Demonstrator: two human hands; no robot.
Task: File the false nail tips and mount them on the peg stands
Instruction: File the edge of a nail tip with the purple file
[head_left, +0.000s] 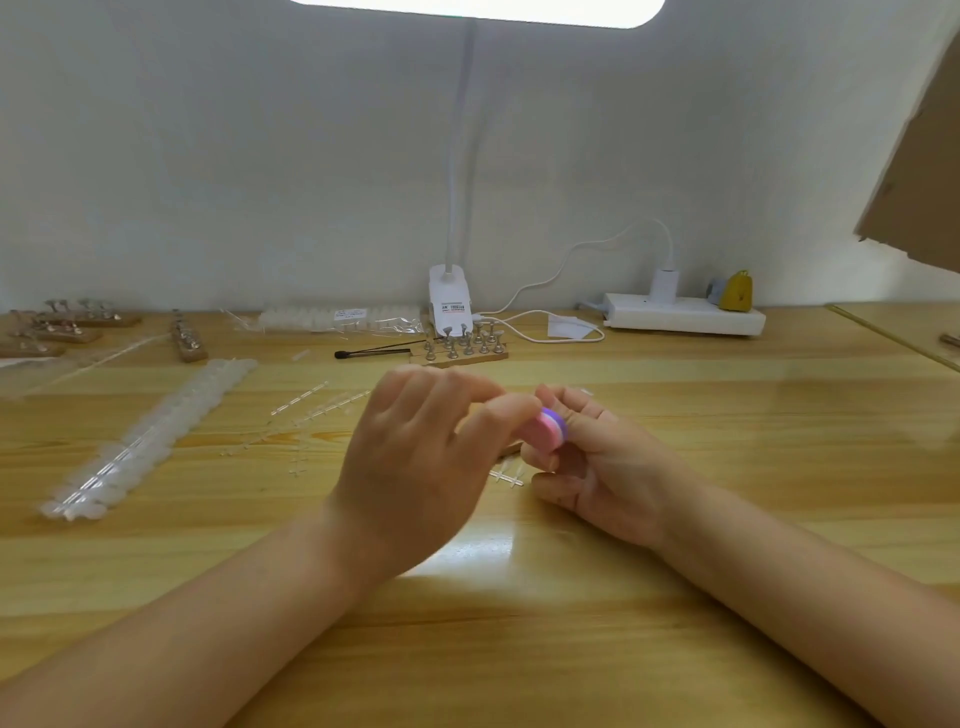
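Both forearms reach in from the near edge of the wooden table (727, 426) and meet over its middle. On the right, the right hand (597, 467) curls its fingers round a small pink-and-purple buffer block (548, 431), purple end turned upward, probably so an abrasive face meets the left hand. That left hand (415, 457) brings thumb and forefinger together in a narrow pinch against the block; a nail tip is presumably held there for filing, but it is too small and blurred to see, so what the pinch holds I cannot tell.

Strips of clear nail tips (140, 436) lie at the left, with trimmed sprue pieces (306, 410) scattered between them and the hands, within easy reach. Beyond the hands stands a wooden peg stand (460, 348) with bare metal pegs, likely set close so a finished tip can go straight on. More peg stands (67, 325) sit far left, seemingly already loaded. A dark brush (371, 354) lies just left of the near stand, and a clip lamp (449, 301) lights the work from the far side.
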